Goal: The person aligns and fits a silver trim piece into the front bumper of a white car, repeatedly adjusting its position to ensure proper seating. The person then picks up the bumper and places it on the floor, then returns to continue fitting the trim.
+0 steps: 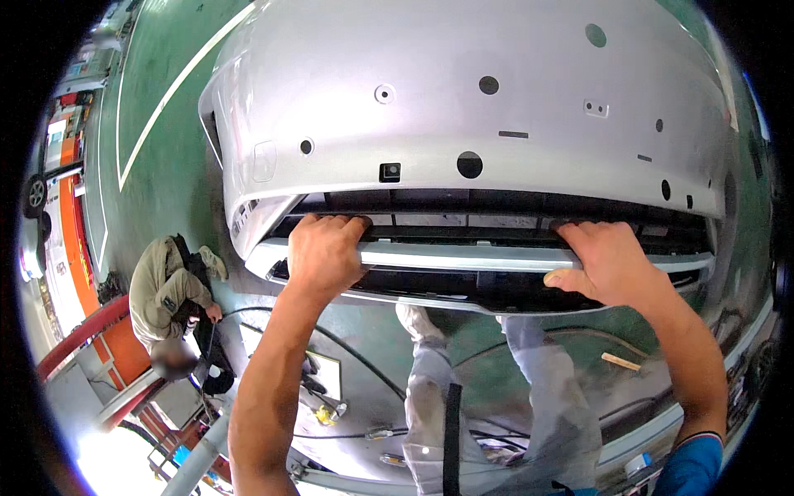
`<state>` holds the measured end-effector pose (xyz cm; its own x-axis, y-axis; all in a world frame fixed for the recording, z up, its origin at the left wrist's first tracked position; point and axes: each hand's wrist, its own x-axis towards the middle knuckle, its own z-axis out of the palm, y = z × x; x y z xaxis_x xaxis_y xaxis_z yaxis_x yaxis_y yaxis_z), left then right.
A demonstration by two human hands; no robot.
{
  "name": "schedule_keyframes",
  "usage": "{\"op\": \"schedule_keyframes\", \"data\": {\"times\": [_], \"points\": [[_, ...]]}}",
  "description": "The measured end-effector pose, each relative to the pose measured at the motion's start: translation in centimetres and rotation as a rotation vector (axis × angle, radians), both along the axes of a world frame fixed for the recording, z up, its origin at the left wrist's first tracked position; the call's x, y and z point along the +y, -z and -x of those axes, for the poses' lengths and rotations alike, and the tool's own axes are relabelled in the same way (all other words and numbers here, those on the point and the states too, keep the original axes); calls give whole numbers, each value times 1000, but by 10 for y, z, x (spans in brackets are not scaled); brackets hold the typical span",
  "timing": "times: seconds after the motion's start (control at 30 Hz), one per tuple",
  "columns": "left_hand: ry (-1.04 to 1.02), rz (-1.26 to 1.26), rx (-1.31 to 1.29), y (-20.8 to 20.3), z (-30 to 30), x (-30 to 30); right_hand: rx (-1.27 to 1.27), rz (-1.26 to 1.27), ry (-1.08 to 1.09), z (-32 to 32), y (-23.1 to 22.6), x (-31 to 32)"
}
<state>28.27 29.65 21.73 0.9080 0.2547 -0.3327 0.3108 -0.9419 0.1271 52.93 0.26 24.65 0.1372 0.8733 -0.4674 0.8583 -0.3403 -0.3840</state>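
Observation:
A silver car bumper cover with several round and square holes fills the upper middle. Along its near side runs a black lower grille with a silver trim bar across it. My left hand is closed over the bar left of the middle, fingers curled behind it and thumb hidden. Further right, my right hand grips the same bar, fingers over the top and thumb on the near face. The fingertips of both hands reach into the dark grille opening.
At the left a person in a khaki jacket crouches on the green floor. Black cables run across the floor by my legs. A small piece of wood lies to the right. A red bar stands lower left.

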Motion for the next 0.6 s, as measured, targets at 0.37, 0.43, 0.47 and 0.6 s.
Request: {"op": "schedule_keyframes", "data": {"times": [0.37, 0.43, 0.47, 0.6], "points": [[63, 17, -18, -1, -1, 0, -199, -13, 200, 36, -11, 7], [78, 145, 18, -13, -1, 8, -185, -65, 210, 34, -6, 6], [98, 210, -2, -17, 2, 14, -194, -104, 201, 34, -2, 4], [34, 652, -215, -9, 24, 39, -182, -69, 205, 33, 0, 0]]}}
